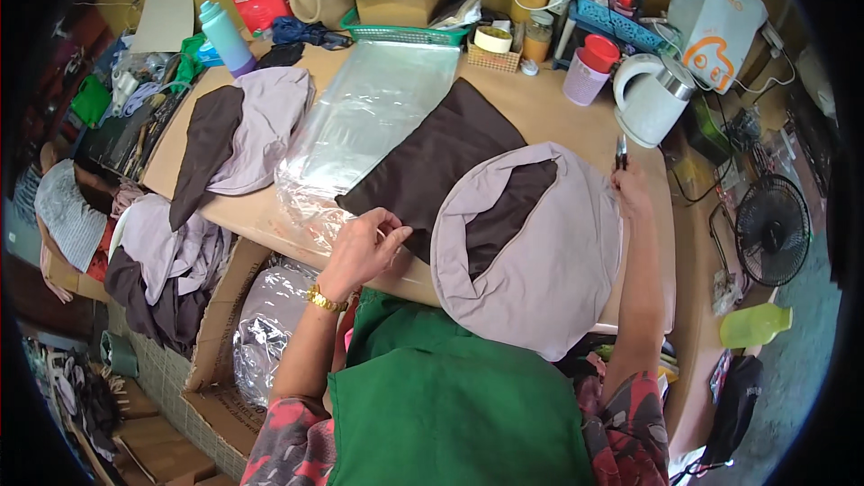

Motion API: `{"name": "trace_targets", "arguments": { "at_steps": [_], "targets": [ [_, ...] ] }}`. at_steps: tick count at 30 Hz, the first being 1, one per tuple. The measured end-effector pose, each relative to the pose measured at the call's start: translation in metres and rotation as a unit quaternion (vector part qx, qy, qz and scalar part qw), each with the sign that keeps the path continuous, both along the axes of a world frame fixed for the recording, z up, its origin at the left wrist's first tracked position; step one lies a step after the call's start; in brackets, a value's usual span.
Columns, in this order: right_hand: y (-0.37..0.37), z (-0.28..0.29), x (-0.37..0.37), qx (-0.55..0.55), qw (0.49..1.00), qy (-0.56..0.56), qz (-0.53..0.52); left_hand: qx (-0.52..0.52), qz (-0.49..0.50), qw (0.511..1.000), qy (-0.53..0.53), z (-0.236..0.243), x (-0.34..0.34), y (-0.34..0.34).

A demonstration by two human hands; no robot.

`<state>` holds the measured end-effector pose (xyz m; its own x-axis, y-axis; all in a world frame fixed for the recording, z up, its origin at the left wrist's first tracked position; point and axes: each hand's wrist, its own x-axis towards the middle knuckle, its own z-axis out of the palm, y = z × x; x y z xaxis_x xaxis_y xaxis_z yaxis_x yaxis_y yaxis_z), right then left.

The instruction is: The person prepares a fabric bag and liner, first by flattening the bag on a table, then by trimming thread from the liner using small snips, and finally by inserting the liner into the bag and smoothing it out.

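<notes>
On the table in front of me lies a sewn cloth piece with a rounded pale mauve part (549, 261) and a dark brown panel (450, 148). The brown shows through a slit-like opening in the mauve part. My left hand (367, 243) is at the near left edge of the brown panel, thumb and fingers curled together; whatever they pinch is too small to make out. At the right edge of the mauve part, my right hand (634, 193) is closed around small thread snips (621, 155), their tips pointing away from me.
Clear plastic bags (387, 94) and another mauve-and-brown piece (261, 130) lie to the left. A kettle (650, 101) and a lilac cup (583, 81) stand at the far right. Below the left edge is a carton (211, 333) holding plastic-wrapped goods. A person (67, 216) is at far left.
</notes>
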<state>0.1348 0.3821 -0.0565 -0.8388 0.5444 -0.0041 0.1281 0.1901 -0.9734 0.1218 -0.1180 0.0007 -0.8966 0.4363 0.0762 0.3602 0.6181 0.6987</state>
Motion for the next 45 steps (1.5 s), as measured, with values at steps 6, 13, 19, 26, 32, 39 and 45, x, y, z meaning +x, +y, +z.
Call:
{"name": "trace_targets", "arguments": {
  "at_steps": [6,13,19,26,32,39,45],
  "targets": [
    [-0.106,0.043,0.007,0.072,0.995,-0.062,0.039,-0.058,-0.048,0.989,0.126,-0.013,0.006,0.043],
    [-0.218,-0.004,-0.032,0.024,0.979,0.045,0.195,-0.124,-0.191,0.937,0.263,-0.047,-0.013,0.064],
    [-0.243,0.048,0.001,0.059,0.944,-0.049,0.32,-0.275,-0.201,0.94,-0.004,0.0,0.066,0.077],
    [-0.193,0.048,0.066,0.381,0.884,-0.084,0.258,-0.332,-0.202,0.919,0.072,-0.01,0.082,0.071],
    [-0.115,0.096,0.105,0.476,0.865,-0.154,-0.032,-0.194,-0.24,0.945,0.106,0.003,0.07,0.097],
    [-0.264,0.085,0.054,0.031,0.98,-0.002,0.196,-0.213,-0.297,0.912,0.186,-0.074,0.078,0.147],
    [-0.166,-0.031,0.037,0.335,0.936,0.108,0.001,-0.296,-0.246,0.917,0.104,-0.029,0.072,0.064]
  ]
}}
